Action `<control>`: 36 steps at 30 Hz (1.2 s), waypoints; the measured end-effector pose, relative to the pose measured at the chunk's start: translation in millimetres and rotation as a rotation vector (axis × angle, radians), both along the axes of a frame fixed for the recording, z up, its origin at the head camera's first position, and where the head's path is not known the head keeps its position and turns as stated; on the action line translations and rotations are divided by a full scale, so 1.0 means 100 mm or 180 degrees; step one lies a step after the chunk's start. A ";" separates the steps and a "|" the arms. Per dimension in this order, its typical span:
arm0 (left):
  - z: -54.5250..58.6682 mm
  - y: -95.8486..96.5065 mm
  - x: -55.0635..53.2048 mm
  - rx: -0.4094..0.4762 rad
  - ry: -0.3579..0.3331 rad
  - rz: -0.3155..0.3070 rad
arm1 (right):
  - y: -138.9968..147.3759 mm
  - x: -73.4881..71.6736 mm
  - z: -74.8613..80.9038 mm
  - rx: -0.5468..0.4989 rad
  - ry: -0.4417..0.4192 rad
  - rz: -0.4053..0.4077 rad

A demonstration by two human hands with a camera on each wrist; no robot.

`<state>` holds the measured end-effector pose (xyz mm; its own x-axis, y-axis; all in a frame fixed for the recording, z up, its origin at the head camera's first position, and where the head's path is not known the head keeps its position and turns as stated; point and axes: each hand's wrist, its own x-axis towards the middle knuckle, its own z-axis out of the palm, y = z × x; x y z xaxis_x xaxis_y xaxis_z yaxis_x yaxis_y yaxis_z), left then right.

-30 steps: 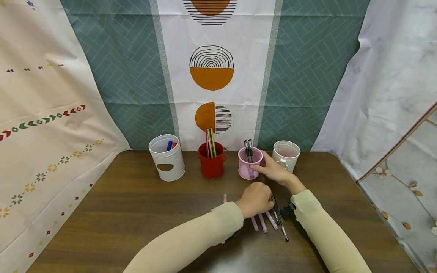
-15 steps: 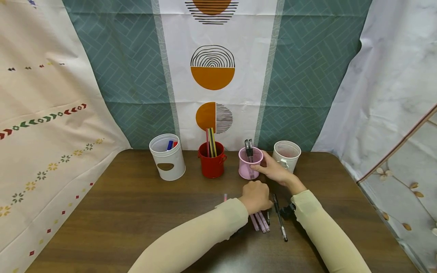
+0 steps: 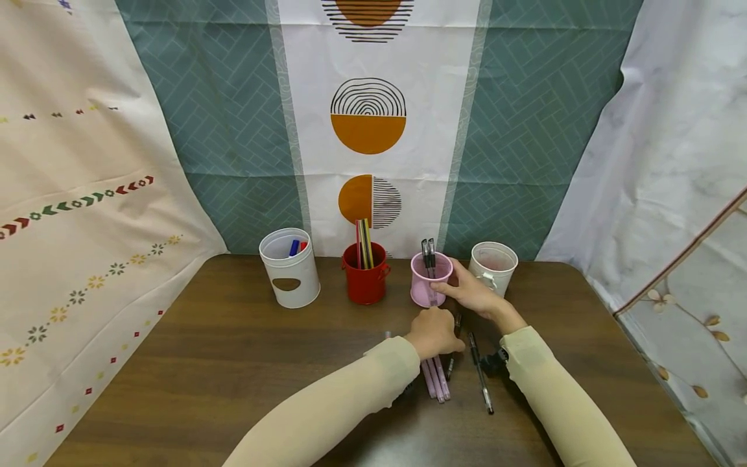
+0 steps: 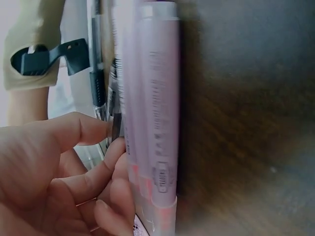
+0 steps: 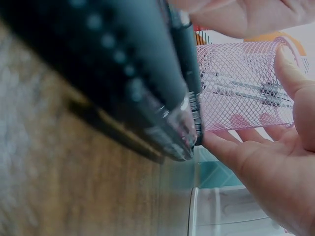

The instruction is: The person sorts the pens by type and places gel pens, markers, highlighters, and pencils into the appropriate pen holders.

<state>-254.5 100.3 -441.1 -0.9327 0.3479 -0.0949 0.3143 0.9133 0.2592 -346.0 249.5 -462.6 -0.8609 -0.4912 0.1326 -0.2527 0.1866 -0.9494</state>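
Observation:
My right hand [image 3: 475,295] holds the pink mesh pen cup [image 3: 421,292], thumb on one side and fingers round the other. Two black-capped pens [image 3: 428,254] stand in that cup. In front of it, my left hand [image 3: 433,334] is low over the table, its thumb and forefinger pinching a black pen [image 4: 114,115]. Several pale pink highlighters [image 4: 162,98] lie side by side against the backs of the left fingers. Another black gel pen [image 3: 481,376] lies on the table to the right of the left hand, close to the right wrist.
A white bucket [image 3: 296,288] with blue and red markers stands at the back left. Beside it is a red bucket [image 3: 365,288] holding striped coloured sticks. A white cup with a handle [image 3: 493,259] stands behind my right hand. Cloth hangs behind the wooden table [image 3: 233,363].
My left hand has shifted slightly left and taken a black pen between thumb and forefinger. The highlighters have slid left and bunched together. My right hand stays on the pink cup.

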 end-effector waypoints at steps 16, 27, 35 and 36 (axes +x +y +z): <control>0.11 -0.39 0.06 0.1144 -0.0416 -0.0377 | -0.01 -0.02 0.03 -0.0015 0.0025 0.0014; 0.15 -0.65 0.12 0.1985 -0.0804 -0.0417 | -0.01 0.01 0.06 -0.0052 -0.0033 0.0039; 0.11 -0.80 0.00 0.2385 -0.0846 -0.0691 | 0.00 -0.01 0.04 0.0098 -0.0015 -0.0064; 0.11 -0.81 -0.02 0.2443 -0.0827 -0.0685 | 0.00 -0.02 0.03 0.0109 0.0002 -0.0077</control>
<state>-256.8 19.5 -430.5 -0.8198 0.5714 0.0382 0.3059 0.3806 0.8727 -347.6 249.4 -460.0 -0.8726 -0.4744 0.1165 -0.2482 0.2251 -0.9422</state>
